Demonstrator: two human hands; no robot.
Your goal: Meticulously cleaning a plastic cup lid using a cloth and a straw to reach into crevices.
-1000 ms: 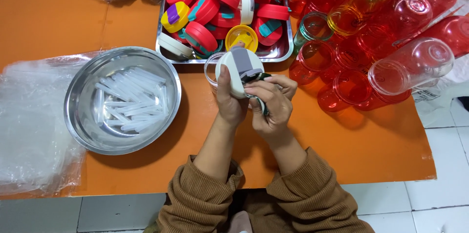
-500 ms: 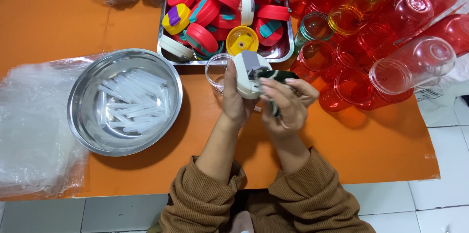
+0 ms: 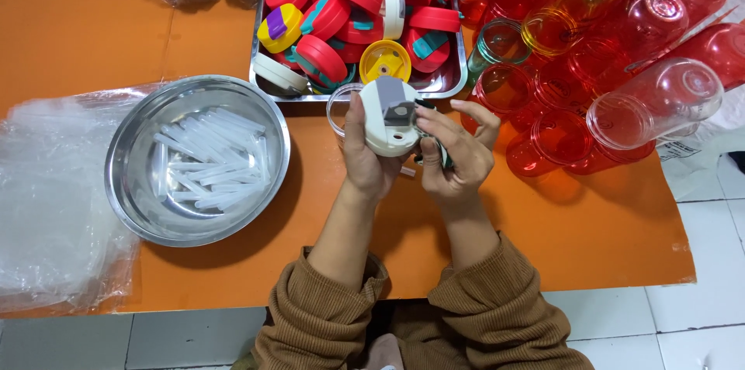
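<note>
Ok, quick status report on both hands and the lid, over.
Left hand grips the white lid. Right hand at the lid's edge, holding a small dark-green part. Lid above the orange table, near the lid tray; nothing blocking.

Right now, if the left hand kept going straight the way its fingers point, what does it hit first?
The left hand, holding the white lid, points away toward the steel tray of lids. It would probably meet the tray's near rim first; depth is unclear.

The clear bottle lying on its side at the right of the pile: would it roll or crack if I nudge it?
The clear bottle is round and lies on its side atop the red bottles, so it would probably roll or slide off. It looks like thin, empty plastic: likely light and unlikely to crack. The orange table looks smooth, so it may keep rolling.
</note>
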